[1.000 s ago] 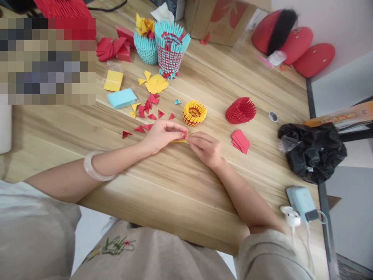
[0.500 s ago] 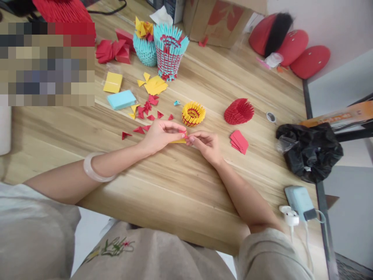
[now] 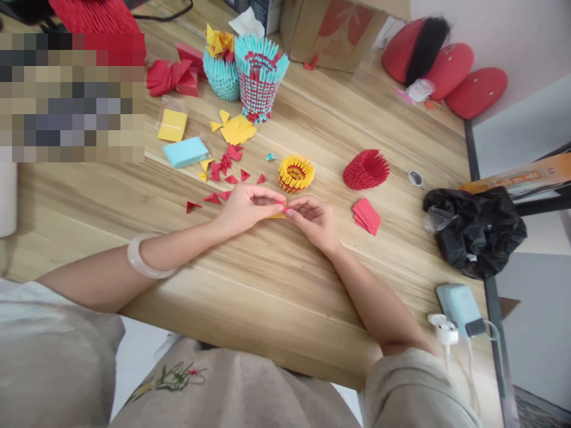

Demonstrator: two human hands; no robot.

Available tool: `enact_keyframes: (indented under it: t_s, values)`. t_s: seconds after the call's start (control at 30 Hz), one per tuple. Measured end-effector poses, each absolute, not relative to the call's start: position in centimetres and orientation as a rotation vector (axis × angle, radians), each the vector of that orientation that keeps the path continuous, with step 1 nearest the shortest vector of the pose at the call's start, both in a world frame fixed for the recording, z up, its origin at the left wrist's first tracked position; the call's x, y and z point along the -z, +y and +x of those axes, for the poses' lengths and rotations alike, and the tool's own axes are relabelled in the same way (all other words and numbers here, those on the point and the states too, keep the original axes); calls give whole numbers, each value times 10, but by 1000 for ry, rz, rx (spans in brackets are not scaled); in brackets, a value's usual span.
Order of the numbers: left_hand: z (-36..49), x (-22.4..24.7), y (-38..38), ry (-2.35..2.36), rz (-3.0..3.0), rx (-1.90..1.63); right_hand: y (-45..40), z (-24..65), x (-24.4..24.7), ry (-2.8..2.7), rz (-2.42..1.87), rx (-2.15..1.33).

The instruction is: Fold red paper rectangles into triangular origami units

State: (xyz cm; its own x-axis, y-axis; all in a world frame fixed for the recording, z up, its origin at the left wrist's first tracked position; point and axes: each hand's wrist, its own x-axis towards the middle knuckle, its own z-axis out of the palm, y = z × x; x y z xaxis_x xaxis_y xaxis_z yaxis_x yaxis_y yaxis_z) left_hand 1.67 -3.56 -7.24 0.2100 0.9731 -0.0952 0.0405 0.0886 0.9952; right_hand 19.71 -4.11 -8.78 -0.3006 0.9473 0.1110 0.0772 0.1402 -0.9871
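Between the fingertips of both hands is a small piece of red paper (image 3: 282, 206), mostly covered by the fingers. My left hand (image 3: 247, 209) pinches it from the left, and my right hand (image 3: 312, 219) pinches it from the right. Just under the fingers a strip of yellow paper (image 3: 277, 216) shows. Beyond the hands stands a small yellow and red basket of folded paper (image 3: 296, 174). Folded red paper triangles (image 3: 213, 198) lie scattered to the left of my left hand. Right of my right hand is a fanned stack of red paper slips (image 3: 366, 216).
A red folded-paper cup (image 3: 366, 169) stands farther right. Blue slips (image 3: 185, 152), yellow slips (image 3: 238, 129) and a blue and red paper vase (image 3: 259, 80) are at the back left. On the right are a black plastic bag (image 3: 475, 232) and a power bank (image 3: 459, 306) with cables.
Both hands stay in nearly the same spot. The right fingers have shifted slightly on the red paper, and less of the yellow strip shows beneath.
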Motion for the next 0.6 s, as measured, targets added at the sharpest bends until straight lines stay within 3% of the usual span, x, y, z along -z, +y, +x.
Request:
enact_keyframes:
  t_s: [0.33,0.6]
  values:
    - [18,73,-36,1078,1186,-933,-46,197,84,-1941,-827,-492]
    - [18,75,-36,1089,1244,-896,-47,194,85,-1939,-895,-460]
